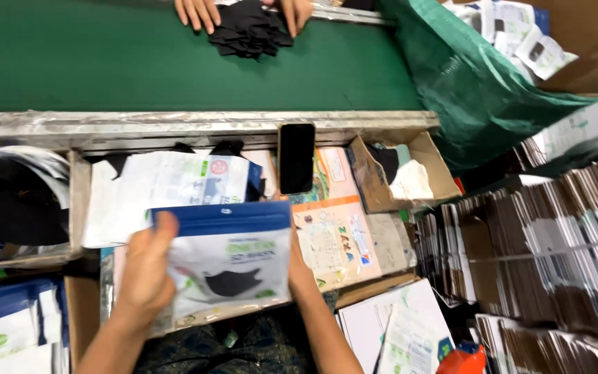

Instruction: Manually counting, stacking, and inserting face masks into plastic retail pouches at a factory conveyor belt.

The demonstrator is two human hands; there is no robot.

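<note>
Packing station, head view. Person holds a flat pouch (226,260) with a blue top band and a clear window, over the cluttered bench (354,277). A black mask (233,282) shows through the window, low in the pouch.

Left hand (148,266): fingers curled around the pouch's left edge, thumb up by the blue band, pinching the film. Right hand (299,266): mostly hidden behind the pouch's right edge; it looks clamped on that side, but the finger positions cannot be made out.

Around it: more white-and-blue pouches (174,183) lie just behind, a dark phone (296,158) stands against the metal rail (174,125), and printed sheets (333,235) lie to the right. An open small carton (399,176) holds white and dark scraps. Stacked flat cartons (555,242) fill the right side. Across the green belt (140,62), another person's hands (198,10) rest on a pile of black masks (247,31).

Handling note, as judgement: the work in hand looks like seating or checking the mask in the pouch. It would go best with both edges held level, the blue band kept uncreased, and the mask lying flat and centred in the window, clear of the top strip.
</note>
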